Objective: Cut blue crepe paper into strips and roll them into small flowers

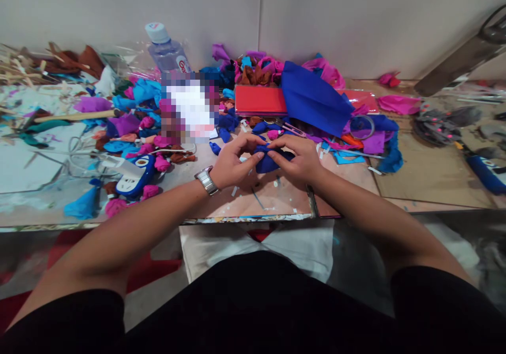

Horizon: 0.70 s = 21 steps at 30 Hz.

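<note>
Close to the table's front edge, both hands pinch one piece of dark blue crepe-like paper [269, 164]. My left hand [237, 159], with a metal watch [206, 180] on its wrist, grips the piece from the left between thumb and forefinger. From the right, my right hand [298, 159] closes thumb and fingertips on the same piece. Part of it droops below the fingers; the fingers hide the rest. Just beyond the hands lie a small pink knotted bundle [273, 134] and a pair of scissors [294, 128].
A large blue sheet [316, 98] leans over a red stack [260, 99] behind the hands. Crumpled colored bundles, a blue power strip [136, 177] and a bottle [168, 50] stand left. A tape roll [362, 127] and cardboard [419, 177] lie right.
</note>
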Available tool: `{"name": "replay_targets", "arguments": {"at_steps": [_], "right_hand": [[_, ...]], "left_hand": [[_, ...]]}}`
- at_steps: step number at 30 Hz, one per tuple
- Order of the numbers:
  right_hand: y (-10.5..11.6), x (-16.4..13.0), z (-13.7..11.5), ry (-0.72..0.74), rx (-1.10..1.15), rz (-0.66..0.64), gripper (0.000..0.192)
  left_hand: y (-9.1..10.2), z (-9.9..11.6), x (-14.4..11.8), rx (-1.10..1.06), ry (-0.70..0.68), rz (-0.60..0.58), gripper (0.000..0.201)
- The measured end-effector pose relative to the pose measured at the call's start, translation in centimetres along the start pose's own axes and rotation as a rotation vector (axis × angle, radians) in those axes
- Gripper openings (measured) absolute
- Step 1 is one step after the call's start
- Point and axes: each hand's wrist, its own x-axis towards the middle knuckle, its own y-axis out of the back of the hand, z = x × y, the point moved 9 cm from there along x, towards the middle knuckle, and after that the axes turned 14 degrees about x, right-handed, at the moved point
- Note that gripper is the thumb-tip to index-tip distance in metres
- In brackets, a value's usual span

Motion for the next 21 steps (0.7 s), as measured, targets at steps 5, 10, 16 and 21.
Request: {"name": "replay_targets", "arguments": {"at_steps": [5, 10, 16, 21], "right_hand": [[0.1, 0.1, -0.2, 0.008, 0.000, 0.003, 0.020], [0.1, 0.1, -0.2, 0.013, 0.007, 0.007, 0.019], [0.1, 0.1, -0.1, 0.016, -0.003, 0.005, 0.017], [0.0, 0.1, -0.1, -0.006, -0.006, 0.002, 0.020]], "left_hand": [[-0.1, -0.4, -0.1, 0.005, 0.036, -0.017, 0.032], [-0.3, -1.0, -0.2, 0.005, 0.086, -0.044, 0.034], [-0.7, -1.4, -0.2, -0.104, 0.114, -0.070, 0.038], [-0.6, -1.1, -0.2, -0.027, 0.099, -0.081, 0.032]]}}
